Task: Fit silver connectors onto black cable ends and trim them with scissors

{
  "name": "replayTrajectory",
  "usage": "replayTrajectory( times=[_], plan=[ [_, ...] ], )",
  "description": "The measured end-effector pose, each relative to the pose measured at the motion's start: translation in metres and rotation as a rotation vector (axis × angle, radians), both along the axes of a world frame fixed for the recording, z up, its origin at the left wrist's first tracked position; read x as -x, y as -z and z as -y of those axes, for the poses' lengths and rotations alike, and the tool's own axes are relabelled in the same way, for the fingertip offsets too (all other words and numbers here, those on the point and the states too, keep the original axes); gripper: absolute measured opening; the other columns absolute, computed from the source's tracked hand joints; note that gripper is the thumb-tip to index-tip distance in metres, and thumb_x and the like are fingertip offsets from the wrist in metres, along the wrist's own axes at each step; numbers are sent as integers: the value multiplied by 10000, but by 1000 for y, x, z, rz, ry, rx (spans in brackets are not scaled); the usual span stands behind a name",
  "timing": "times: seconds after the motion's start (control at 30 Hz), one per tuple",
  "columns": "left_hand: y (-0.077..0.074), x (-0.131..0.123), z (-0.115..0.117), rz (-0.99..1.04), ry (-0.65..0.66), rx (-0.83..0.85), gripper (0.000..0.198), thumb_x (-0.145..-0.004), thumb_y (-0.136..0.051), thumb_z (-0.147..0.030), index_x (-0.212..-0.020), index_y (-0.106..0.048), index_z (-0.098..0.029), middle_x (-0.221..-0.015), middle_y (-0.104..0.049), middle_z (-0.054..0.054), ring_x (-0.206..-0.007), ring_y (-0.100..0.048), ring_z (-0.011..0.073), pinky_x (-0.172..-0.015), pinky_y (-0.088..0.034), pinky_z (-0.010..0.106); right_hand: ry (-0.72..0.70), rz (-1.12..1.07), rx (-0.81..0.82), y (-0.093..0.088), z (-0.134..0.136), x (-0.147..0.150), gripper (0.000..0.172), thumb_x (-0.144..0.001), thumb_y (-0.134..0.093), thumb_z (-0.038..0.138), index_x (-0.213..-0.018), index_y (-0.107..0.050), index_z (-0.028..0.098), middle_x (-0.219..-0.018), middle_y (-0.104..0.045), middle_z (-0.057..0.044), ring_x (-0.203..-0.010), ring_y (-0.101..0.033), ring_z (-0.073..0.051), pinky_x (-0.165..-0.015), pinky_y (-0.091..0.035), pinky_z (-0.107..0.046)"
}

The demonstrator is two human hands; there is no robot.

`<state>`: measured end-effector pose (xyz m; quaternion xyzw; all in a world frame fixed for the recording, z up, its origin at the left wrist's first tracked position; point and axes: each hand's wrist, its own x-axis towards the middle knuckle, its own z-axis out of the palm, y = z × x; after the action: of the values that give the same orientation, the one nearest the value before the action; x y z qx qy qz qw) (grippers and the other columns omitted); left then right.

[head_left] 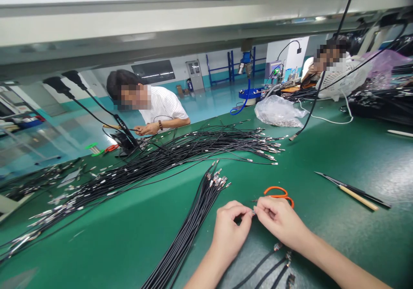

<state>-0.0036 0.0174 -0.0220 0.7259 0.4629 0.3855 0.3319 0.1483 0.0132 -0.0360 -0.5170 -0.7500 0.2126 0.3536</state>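
Note:
My left hand (231, 226) and my right hand (280, 221) meet over the green mat, thumbs and forefingers pinched together. Between the fingertips shows a tiny shiny piece (253, 212), too small to name. Just beyond my right hand lie scissors with orange handles (275, 190), partly hidden by it. To the left of my left hand rests a bundle of black cables (196, 213) with metal connector ends (219, 179). Below my right hand, several black cables with metal ends (278, 247) lie on the mat.
A long heap of black cables (167, 151) stretches across the green table (106, 233). Tweezers (361, 191) and a wooden-handled tool (359, 198) lie at right. Farther back are a plastic bag (279, 112), a white fan (343, 79), a hanging cable (311, 112) and two co-workers.

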Motion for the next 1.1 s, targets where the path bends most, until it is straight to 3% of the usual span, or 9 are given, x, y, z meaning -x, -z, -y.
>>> replayTrajectory(
  times=[0.37,0.57,0.77,1.1],
  plan=[
    [-6,-3,2,144,-29,222,209,-697,-522,-132,-510,-615,-145,-571,-581,40,-580,-537,152,-571,-396,231,-5,-147,123,0,-2,1,275,-791,-401,259,-535,-322,195,-510,-342,46,-502,-342,-104,-476,-277,-215],
    [2,-3,0,309,-33,370,159,-691,-552,-169,-560,-630,-122,-547,-562,22,-515,-496,123,-548,-382,225,-10,-221,135,-1,-2,2,264,-779,-419,253,-532,-352,189,-508,-347,50,-504,-343,-102,-477,-287,-212],
    [1,-3,0,520,31,504,175,-689,-594,-213,-546,-627,-118,-525,-564,14,-523,-482,112,-582,-371,221,-28,-275,185,-1,-2,1,261,-792,-421,252,-543,-383,183,-511,-375,47,-507,-354,-102,-484,-301,-210],
    [9,-1,0,646,56,615,200,-679,-637,-285,-637,-666,-91,-568,-592,44,-523,-485,113,-575,-365,232,-37,-277,209,-3,-1,0,267,-802,-422,283,-555,-390,187,-522,-396,43,-518,-384,-113,-504,-320,-213]
  ],
)
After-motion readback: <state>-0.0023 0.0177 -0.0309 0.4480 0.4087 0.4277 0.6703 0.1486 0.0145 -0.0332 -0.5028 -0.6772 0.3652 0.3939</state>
